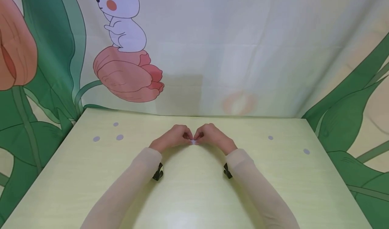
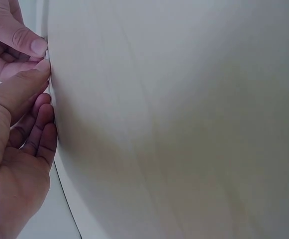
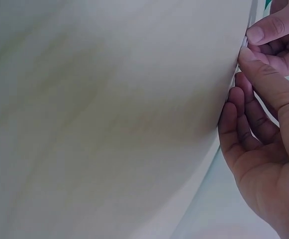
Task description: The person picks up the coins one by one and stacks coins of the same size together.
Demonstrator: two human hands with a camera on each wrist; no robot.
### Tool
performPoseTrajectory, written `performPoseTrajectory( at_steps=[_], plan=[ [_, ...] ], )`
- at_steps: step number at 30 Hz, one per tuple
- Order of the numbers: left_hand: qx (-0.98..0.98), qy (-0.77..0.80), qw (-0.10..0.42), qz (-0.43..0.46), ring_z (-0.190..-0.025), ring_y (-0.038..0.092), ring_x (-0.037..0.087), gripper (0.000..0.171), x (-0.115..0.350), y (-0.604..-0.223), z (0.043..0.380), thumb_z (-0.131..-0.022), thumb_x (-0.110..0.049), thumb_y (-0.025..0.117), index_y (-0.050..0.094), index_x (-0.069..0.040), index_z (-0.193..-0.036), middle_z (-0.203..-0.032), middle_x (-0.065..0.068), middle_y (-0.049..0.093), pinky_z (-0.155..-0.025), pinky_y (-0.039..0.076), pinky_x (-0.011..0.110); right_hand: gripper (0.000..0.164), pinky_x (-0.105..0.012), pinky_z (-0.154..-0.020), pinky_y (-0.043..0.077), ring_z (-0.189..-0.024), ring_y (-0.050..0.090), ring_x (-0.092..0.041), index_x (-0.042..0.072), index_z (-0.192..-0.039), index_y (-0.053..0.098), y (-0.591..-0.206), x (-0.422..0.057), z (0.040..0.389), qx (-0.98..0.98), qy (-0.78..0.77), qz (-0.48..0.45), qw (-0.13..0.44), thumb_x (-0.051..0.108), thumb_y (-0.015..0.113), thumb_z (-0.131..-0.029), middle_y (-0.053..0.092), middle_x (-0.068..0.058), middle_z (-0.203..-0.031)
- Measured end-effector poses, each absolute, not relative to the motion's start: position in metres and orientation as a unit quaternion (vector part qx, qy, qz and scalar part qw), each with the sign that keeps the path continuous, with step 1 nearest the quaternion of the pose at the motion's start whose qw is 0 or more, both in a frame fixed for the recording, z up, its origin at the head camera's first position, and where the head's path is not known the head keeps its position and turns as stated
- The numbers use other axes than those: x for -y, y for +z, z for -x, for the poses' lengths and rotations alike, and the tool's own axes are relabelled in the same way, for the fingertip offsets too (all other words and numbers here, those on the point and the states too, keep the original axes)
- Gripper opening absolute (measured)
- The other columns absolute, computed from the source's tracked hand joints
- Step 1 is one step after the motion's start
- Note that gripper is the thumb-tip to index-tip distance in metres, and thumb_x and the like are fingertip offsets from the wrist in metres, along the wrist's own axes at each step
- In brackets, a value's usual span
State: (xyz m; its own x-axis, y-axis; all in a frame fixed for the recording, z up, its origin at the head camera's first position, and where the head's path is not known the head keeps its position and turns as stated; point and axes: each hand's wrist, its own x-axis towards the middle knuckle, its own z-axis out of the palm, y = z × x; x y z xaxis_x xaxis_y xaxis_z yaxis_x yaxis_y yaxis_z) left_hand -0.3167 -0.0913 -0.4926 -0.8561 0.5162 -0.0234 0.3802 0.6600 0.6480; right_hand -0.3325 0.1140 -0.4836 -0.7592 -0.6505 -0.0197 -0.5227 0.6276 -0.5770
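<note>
Both hands meet near the far middle of the table. A small pale purple piece shows between their fingertips, mostly covered; it resembles the flat round discs lying around. My left hand pinches its left side with thumb and index finger. From the other side my right hand pinches it the same way. In the left wrist view, the left hand has its other fingers curled close to the tabletop. A thin whitish edge of the piece appears between the thumbs in the right wrist view.
Several flat pale purple discs lie on the table: a group including one disc at the far left, and a near disc and a farther disc at the right. Behind the table hangs a curtain printed with a rabbit and tulips.
</note>
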Motion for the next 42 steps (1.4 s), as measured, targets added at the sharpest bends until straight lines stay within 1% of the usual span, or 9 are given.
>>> performPoseTrajectory(
  at_steps=[5, 14, 22, 32, 42],
  plan=[
    [-0.905, 0.333, 0.105, -0.243, -0.085, 0.058, 0.015, 0.011, 0.092, -0.492, 0.317, -0.088, -0.01, 0.08, 0.075, -0.005, -0.096, -0.091, 0.003, 0.068, -0.08, 0.052, 0.028, 0.007, -0.021, -0.079, 0.054, -0.082, 0.068, -0.007, 0.009, -0.091, 0.08, -0.483, -0.11, 0.333, -0.898, -0.275, 0.324, 0.114, 0.008, 0.083, -0.085, 0.076, 0.002, -0.088],
    [-0.907, 0.329, 0.108, -0.24, -0.087, 0.06, 0.016, 0.012, 0.096, -0.489, 0.313, -0.088, -0.011, 0.08, 0.074, -0.005, -0.097, -0.092, 0.003, 0.069, -0.084, 0.052, 0.03, 0.008, -0.022, -0.08, 0.053, -0.083, 0.067, -0.007, 0.01, -0.091, 0.08, -0.482, -0.106, 0.332, -0.899, -0.278, 0.315, 0.122, 0.008, 0.083, -0.084, 0.076, 0.003, -0.087],
    [-0.906, 0.325, 0.101, -0.251, -0.085, 0.059, 0.016, 0.011, 0.101, -0.487, 0.313, -0.088, -0.01, 0.08, 0.075, -0.004, -0.096, -0.09, 0.004, 0.069, -0.08, 0.052, 0.029, 0.006, -0.022, -0.079, 0.052, -0.082, 0.065, -0.007, 0.01, -0.09, 0.08, -0.48, -0.1, 0.329, -0.903, -0.275, 0.309, 0.119, 0.009, 0.083, -0.085, 0.076, 0.003, -0.087],
    [-0.907, 0.327, 0.113, -0.238, -0.083, 0.059, 0.015, 0.011, 0.109, -0.489, 0.313, -0.088, -0.01, 0.081, 0.074, -0.004, -0.095, -0.089, 0.004, 0.068, -0.078, 0.051, 0.028, 0.005, -0.022, -0.079, 0.052, -0.083, 0.064, -0.008, 0.01, -0.091, 0.081, -0.48, -0.091, 0.326, -0.899, -0.272, 0.324, 0.116, 0.008, 0.082, -0.085, 0.076, 0.003, -0.087],
    [-0.908, 0.329, 0.11, -0.233, -0.082, 0.059, 0.014, 0.012, 0.115, -0.49, 0.312, -0.087, -0.01, 0.081, 0.075, -0.004, -0.095, -0.086, 0.002, 0.069, -0.076, 0.05, 0.027, 0.006, -0.021, -0.079, 0.052, -0.083, 0.064, -0.008, 0.01, -0.091, 0.081, -0.48, -0.083, 0.326, -0.903, -0.265, 0.317, 0.12, 0.008, 0.082, -0.085, 0.076, 0.003, -0.087]
  ],
)
